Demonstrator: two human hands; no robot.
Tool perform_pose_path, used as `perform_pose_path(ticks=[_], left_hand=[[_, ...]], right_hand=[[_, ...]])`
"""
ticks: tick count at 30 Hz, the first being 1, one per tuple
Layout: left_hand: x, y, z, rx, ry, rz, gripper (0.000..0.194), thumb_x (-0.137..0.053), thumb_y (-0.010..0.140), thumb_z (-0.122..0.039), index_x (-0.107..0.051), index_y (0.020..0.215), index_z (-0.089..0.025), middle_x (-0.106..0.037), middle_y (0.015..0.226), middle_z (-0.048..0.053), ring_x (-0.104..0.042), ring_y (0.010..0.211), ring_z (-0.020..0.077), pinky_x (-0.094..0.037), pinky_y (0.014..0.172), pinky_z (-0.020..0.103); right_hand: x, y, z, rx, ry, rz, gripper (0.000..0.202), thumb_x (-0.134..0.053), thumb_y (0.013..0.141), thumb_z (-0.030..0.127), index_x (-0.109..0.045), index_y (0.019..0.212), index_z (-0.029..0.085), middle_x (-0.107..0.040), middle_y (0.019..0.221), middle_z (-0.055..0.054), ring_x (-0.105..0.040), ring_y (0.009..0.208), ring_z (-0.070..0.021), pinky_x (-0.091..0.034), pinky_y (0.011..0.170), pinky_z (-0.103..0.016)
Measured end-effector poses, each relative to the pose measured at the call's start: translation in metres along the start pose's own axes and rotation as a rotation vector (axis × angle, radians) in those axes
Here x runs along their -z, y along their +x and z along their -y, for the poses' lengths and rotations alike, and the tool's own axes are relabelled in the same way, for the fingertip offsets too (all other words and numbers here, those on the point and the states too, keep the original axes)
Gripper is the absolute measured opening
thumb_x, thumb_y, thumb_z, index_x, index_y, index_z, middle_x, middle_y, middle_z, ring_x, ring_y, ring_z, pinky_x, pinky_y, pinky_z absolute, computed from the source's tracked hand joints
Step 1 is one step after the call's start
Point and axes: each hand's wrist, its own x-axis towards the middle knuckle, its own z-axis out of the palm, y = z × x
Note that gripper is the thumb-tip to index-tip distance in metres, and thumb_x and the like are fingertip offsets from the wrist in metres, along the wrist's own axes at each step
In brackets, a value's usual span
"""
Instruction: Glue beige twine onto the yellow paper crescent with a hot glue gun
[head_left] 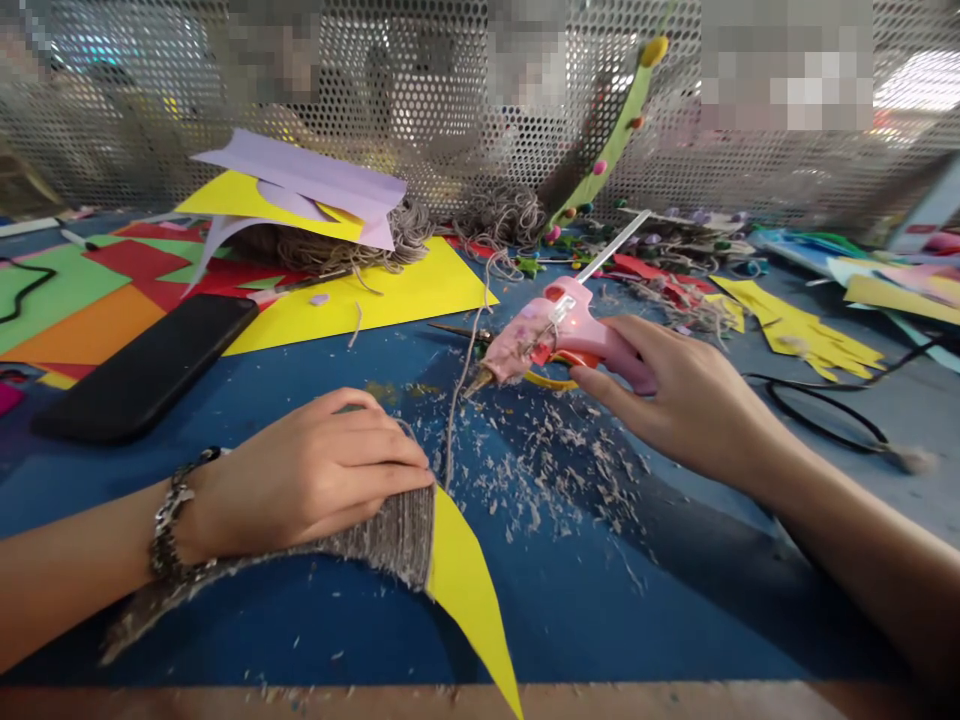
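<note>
Perforated mesh (450,150) backs a blue counter (600,640) strewn with grey scraps (555,460); at right, a red mark (919,229) is too blurred to read. Over the counter, the right grip (682,390) closes round a glue gun (525,335). Nearer the front, the left grip (315,470) covers part of a yarn-wrapped card (465,560); I cannot tell whether it pinches.

Right hand (679,400) gripping glue gun (521,340), left hand (307,470) on yarn (397,535)
</note>
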Motion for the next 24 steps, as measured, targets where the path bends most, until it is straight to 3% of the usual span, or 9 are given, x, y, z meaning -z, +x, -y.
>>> perform_pose_path(ticks=[8, 12, 18, 24], left_hand=[[-0.0023, 0.0038, -0.0002, 0.069, -0.031, 0.073, 0.023, -0.039, 0.087, -0.013, -0.053, 0.105, -0.017, -0.061, 0.105, 0.001, -0.051, 0.095, 0.0128, -0.027, 0.089, 0.03], [-0.0016, 0.0039, -0.0002, 0.104, -0.061, 0.053, 0.023, -0.037, 0.087, -0.013, -0.05, 0.105, -0.017, -0.06, 0.102, 0.002, -0.051, 0.095, 0.0128, -0.025, 0.09, 0.031], [0.0023, 0.0027, 0.0009, 0.03, -0.047, 0.089, 0.029, -0.04, 0.084, -0.016, -0.054, 0.107, -0.027, -0.06, 0.102, 0.0, -0.053, 0.091, 0.0144, -0.023, 0.092, 0.034], [0.0009, 0.0049, -0.0007, 0.061, -0.035, 0.058, 0.026, -0.041, 0.084, -0.016, -0.056, 0.103, -0.026, -0.061, 0.1, -0.002, -0.054, 0.091, 0.0122, -0.02, 0.094, 0.033]], right_hand=[[0.0009, 0.0009, -0.0027, -0.036, 0.004, 0.01, 0.032, -0.045, 0.078, 0.041, -0.025, 0.062, 0.021, -0.043, 0.058, 0.001, -0.033, 0.048, -0.0099, -0.024, 0.048, -0.024], [0.0012, 0.0026, -0.0037, -0.05, 0.006, 0.002, 0.032, -0.046, 0.077, 0.041, -0.025, 0.062, 0.021, -0.042, 0.057, 0.001, -0.033, 0.047, -0.0095, -0.023, 0.047, -0.024], [0.0026, 0.0019, -0.0036, -0.06, 0.003, 0.024, 0.032, -0.046, 0.078, 0.041, -0.026, 0.063, 0.021, -0.042, 0.058, 0.001, -0.033, 0.048, -0.0095, -0.023, 0.048, -0.024], [0.0019, 0.0028, -0.0041, -0.053, 0.003, 0.004, 0.032, -0.047, 0.077, 0.041, -0.026, 0.062, 0.021, -0.04, 0.055, 0.002, -0.033, 0.047, -0.0096, -0.023, 0.047, -0.023]])
